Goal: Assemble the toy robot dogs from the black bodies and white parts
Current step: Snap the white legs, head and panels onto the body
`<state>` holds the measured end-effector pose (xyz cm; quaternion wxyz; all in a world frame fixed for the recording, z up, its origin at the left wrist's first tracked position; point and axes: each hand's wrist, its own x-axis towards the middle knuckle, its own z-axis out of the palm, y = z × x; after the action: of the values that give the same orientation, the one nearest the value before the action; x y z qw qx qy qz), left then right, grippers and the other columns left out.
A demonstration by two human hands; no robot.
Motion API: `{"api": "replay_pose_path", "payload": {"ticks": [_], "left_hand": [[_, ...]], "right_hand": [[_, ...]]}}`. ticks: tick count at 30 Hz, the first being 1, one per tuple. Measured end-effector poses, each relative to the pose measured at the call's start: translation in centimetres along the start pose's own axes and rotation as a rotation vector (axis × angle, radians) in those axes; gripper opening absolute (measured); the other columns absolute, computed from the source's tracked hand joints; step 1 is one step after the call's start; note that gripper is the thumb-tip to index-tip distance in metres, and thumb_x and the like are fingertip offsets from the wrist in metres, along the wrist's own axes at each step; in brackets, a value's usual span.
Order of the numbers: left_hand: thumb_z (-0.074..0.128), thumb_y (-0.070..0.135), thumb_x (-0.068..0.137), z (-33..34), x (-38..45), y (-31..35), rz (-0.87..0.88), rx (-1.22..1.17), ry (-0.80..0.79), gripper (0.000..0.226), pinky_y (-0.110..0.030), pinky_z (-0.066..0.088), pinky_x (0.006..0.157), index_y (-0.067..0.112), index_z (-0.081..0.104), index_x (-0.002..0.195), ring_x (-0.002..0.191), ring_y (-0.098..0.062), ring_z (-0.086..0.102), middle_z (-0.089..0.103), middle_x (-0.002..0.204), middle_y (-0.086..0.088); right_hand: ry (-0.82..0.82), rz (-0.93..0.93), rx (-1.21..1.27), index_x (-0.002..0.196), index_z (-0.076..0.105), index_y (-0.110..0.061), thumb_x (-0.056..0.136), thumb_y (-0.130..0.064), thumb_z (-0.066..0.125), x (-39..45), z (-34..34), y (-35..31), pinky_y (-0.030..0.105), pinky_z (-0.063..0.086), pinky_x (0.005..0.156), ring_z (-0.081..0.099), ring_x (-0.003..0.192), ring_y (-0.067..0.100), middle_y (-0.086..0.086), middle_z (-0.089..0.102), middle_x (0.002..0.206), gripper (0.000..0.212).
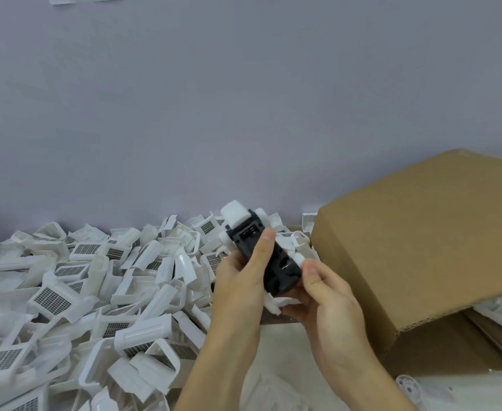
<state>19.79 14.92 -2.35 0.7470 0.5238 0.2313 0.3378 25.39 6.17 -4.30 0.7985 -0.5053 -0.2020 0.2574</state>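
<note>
Black body: a black body (269,259) is held above the table (276,381), in front of the heap of white parts (101,292), with white pieces already seated at its far end and sides.
Left hand: the left hand (243,280) is wrapped round the body from the left, thumb laid across its upper face — a firm grip.
Right hand: the right hand (326,295) pinches a small white part (298,258) against the body's right edge; what the lower fingers hold is hidden.
Step in hand: a white piece is judged to be going onto the right side.
Doing it well: the body is best kept still by the left hand while the piece is lined up squarely and pressed straight in — a skewed push could jam its peg.
Nearby: a cardboard box (421,247) stands just to the right.
</note>
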Motion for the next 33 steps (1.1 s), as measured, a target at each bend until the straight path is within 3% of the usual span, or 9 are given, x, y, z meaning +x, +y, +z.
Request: {"api": "replay_pose_path", "payload": {"ticks": [5, 10, 12, 15, 19, 23, 26, 30, 33], "left_hand": [[0.075, 0.041, 0.081, -0.1, 0.2, 0.2, 0.088, -0.11, 0.17, 0.032, -0.035, 0.06, 0.073, 0.016, 0.072, 0.1, 0.082, -0.02, 0.076, 0.079, 0.092, -0.007], [0.073, 0.036, 0.09, -0.7, 0.7, 0.5, 0.109, -0.152, 0.358, 0.016, -0.041, 0.058, 0.083, 0.022, 0.071, 0.095, 0.081, -0.016, 0.075, 0.079, 0.086, -0.001], [0.073, 0.036, 0.091, -0.5, 0.7, 0.4, 0.114, -0.17, 0.347, 0.016, -0.036, 0.057, 0.077, 0.021, 0.071, 0.095, 0.077, -0.013, 0.075, 0.078, 0.082, 0.001], [0.072, 0.037, 0.091, -0.2, 0.6, 0.3, 0.122, -0.158, 0.323, 0.018, -0.028, 0.056, 0.07, 0.02, 0.07, 0.096, 0.075, -0.01, 0.074, 0.079, 0.082, 0.002], [0.072, 0.035, 0.091, -0.3, 0.7, 0.2, 0.145, -0.149, 0.32, 0.016, -0.021, 0.057, 0.06, 0.02, 0.07, 0.096, 0.073, -0.009, 0.074, 0.078, 0.081, 0.001], [0.073, 0.039, 0.09, -0.4, 0.6, 0.3, 0.123, -0.14, 0.32, 0.018, -0.035, 0.056, 0.074, 0.022, 0.07, 0.097, 0.077, -0.013, 0.074, 0.079, 0.083, 0.002], [0.073, 0.038, 0.089, -0.5, 0.6, 0.2, 0.121, -0.1, 0.314, 0.016, -0.038, 0.057, 0.08, 0.023, 0.072, 0.095, 0.077, -0.013, 0.074, 0.078, 0.082, 0.003], [0.073, 0.034, 0.089, -0.3, 0.5, 0.0, 0.153, -0.004, 0.264, 0.011, -0.022, 0.055, 0.059, 0.025, 0.071, 0.095, 0.073, -0.009, 0.073, 0.077, 0.081, 0.004], [0.073, 0.038, 0.088, 0.1, 0.2, -0.3, 0.16, 0.121, 0.196, 0.011, -0.024, 0.054, 0.068, 0.03, 0.07, 0.096, 0.081, -0.008, 0.074, 0.078, 0.086, 0.006]], "right_hand": [[0.084, -0.16, -0.417, 0.117, 0.06, -0.038, 0.104, -0.029, 0.047, -0.1, 0.0, 1.2, 0.02, 0.051, 0.081, 0.062, 0.098, 0.0, -0.014, 0.066, 0.106, 0.02], [0.096, -0.266, -1.004, 0.124, 0.064, -0.024, 0.094, -0.008, 0.06, 0.2, -1.3, 1.8, 0.013, 0.039, 0.095, 0.049, 0.116, 0.001, -0.012, 0.047, 0.126, 0.035], [0.044, -0.208, -1.13, 0.125, 0.065, -0.022, 0.095, -0.013, 0.062, 0.2, -1.7, 2.5, 0.012, 0.03, 0.098, 0.039, 0.13, 0.007, -0.015, 0.037, 0.129, 0.031], [0.031, -0.156, -1.188, 0.107, 0.07, -0.022, 0.096, -0.017, 0.064, 0.1, -1.8, 2.9, 0.012, 0.031, 0.093, 0.039, 0.128, 0.008, -0.017, 0.03, 0.119, 0.013], [0.055, -0.274, -1.121, 0.079, 0.061, -0.027, 0.095, -0.013, 0.066, 0.1, -1.3, 2.4, 0.012, 0.031, 0.083, 0.044, 0.109, 0.004, -0.015, 0.044, 0.112, 0.021], [0.142, -0.384, -0.825, 0.084, 0.058, -0.024, 0.097, -0.013, 0.061, 0.2, -1.1, 1.8, 0.01, 0.037, 0.076, 0.052, 0.098, -0.001, -0.01, 0.056, 0.1, 0.017], [0.17, -0.316, -0.537, 0.087, 0.059, -0.021, 0.099, -0.022, 0.058, 0.3, -0.8, 1.3, 0.017, 0.039, 0.06, 0.054, 0.067, 0.007, -0.005, 0.059, 0.073, 0.013], [0.214, -0.311, -0.243, 0.09, 0.06, -0.022, 0.086, -0.046, 0.063, 0.1, 0.2, 0.4, 0.021, 0.053, 0.072, 0.07, 0.084, 0.009, -0.002, 0.073, 0.089, 0.024], [0.264, -0.361, -0.15, 0.085, 0.061, -0.03, 0.075, -0.053, 0.065, -0.2, 0.7, -0.2, 0.011, 0.05, 0.069, 0.069, 0.081, 0.002, -0.007, 0.074, 0.086, 0.025]]}}
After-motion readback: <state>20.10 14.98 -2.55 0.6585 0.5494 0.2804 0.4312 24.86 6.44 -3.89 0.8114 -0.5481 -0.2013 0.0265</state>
